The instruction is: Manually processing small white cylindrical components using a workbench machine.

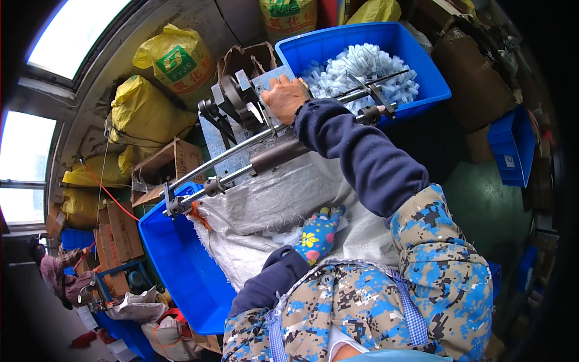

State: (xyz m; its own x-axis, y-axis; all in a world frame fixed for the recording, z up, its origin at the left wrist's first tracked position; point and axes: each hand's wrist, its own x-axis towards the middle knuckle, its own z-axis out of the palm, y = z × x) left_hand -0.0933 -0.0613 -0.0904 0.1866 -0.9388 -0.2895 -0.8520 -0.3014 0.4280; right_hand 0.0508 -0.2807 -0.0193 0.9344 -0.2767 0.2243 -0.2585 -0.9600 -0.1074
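My bare right hand (286, 99) reaches across the rods to a metal bench machine (235, 127). Its fingers are bent down at the machine's flat metal plate, beside a dark round wheel part (234, 93). Whatever lies under those fingers is hidden. A blue flowered glove covers my left hand (318, 236), which rests low on a white woven sack (271, 208) spread over my lap. The glove's fingertips point away from me and look a little apart. Small whitish pieces (288, 236) lie on the sack around that hand.
Beyond the machine, a blue bin (431, 78) holds many translucent plastic pieces (368, 69). Another blue bin (181, 274) stands at my left under the rod ends (175, 205). Yellow sacks (145, 108) and cardboard boxes (166, 166) line the left wall. Another person (60, 271) is at far left.
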